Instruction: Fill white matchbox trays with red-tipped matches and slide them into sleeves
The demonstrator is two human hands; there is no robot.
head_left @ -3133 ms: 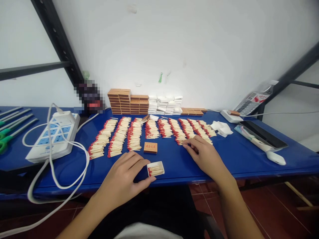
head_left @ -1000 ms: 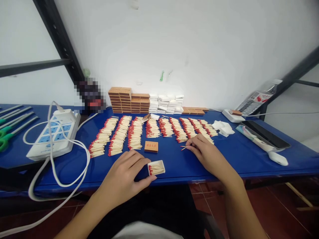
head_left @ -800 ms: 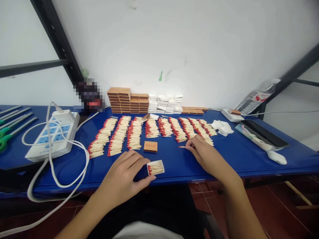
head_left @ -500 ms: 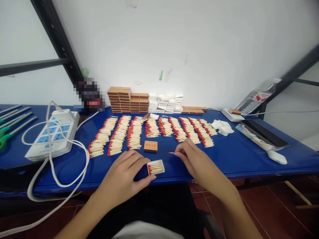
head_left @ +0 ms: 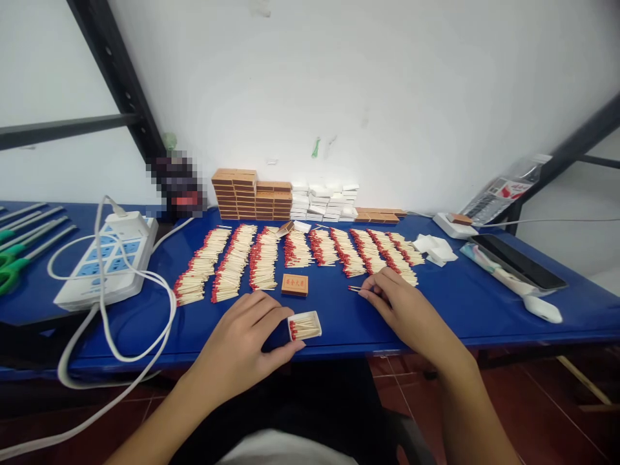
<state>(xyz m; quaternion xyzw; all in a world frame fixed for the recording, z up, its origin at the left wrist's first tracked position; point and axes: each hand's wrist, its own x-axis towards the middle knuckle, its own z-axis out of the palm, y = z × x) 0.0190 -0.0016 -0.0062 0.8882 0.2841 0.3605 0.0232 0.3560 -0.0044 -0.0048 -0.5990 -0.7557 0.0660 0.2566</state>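
Note:
My left hand (head_left: 245, 342) holds a small white matchbox tray (head_left: 304, 325) with a few red-tipped matches in it, near the front edge of the blue table (head_left: 460, 303). My right hand (head_left: 400, 303) pinches matches (head_left: 356, 289) on the table, at the near end of the long rows of red-tipped matches (head_left: 295, 255). An orange matchbox sleeve (head_left: 295, 285) lies just behind the tray.
Stacks of orange sleeves (head_left: 249, 194) and white trays (head_left: 323, 203) stand at the wall. A white power strip (head_left: 109, 259) with looping cable lies left, green-handled scissors (head_left: 14, 255) further left. Loose white trays (head_left: 436, 248), a phone (head_left: 518, 259) and a plastic bottle (head_left: 504, 188) sit right.
My right hand carried a match toward the tray half a second ago, then went back to the rows and pinches matches there. My left hand and the tray stayed put.

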